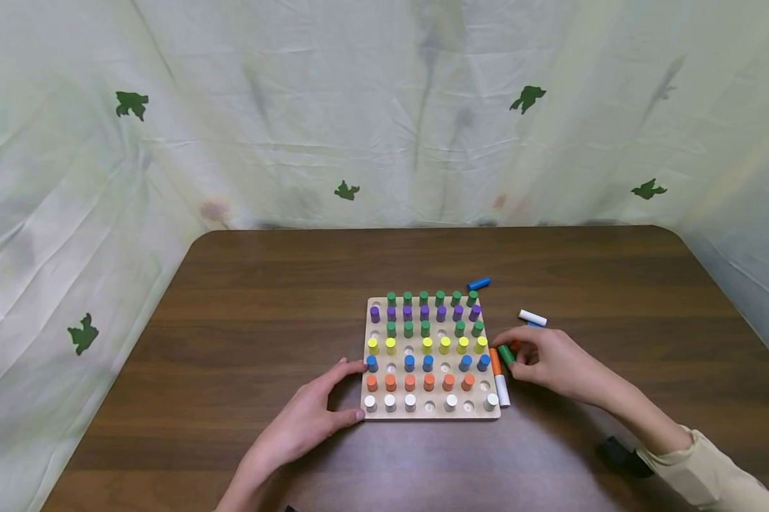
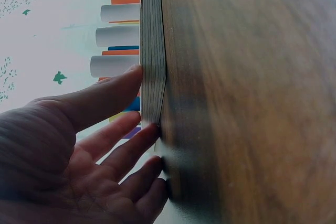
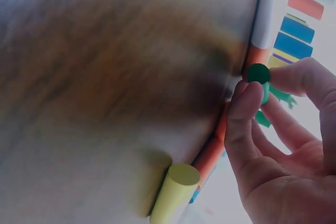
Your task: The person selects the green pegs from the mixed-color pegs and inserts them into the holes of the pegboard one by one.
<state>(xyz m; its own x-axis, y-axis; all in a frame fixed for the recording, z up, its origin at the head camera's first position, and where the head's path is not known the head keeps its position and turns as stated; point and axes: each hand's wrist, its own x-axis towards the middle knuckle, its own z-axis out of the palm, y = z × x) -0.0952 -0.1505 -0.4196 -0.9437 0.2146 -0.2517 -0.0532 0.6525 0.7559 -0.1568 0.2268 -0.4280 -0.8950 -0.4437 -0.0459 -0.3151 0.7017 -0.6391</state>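
Observation:
A square wooden pegboard point(image 1: 429, 418) holds upright pegs in colour rows: green, purple, green, yellow, blue, orange and white, with several bare holes among them. My left hand point(image 1: 309, 409) rests at its left side, thumb at the near corner and forefinger farther up the edge. In the left wrist view the thumb point(image 2: 118, 90) touches the board's edge, its fingers loosely extended. Just right of the board, my right hand point(image 1: 554, 363) pinches a green peg point(image 1: 507, 355) between thumb and forefinger. The right wrist view shows the round end of this green peg point(image 3: 259, 74).
Along the board's right edge lie an orange peg point(image 1: 495, 360) and a white peg point(image 1: 502, 391). Farther back are a blue peg point(image 1: 478, 283) and another white peg point(image 1: 533, 317). A yellow peg point(image 3: 176, 192) lies near the right hand. A pale curtain point(image 1: 384, 107) hangs behind the table.

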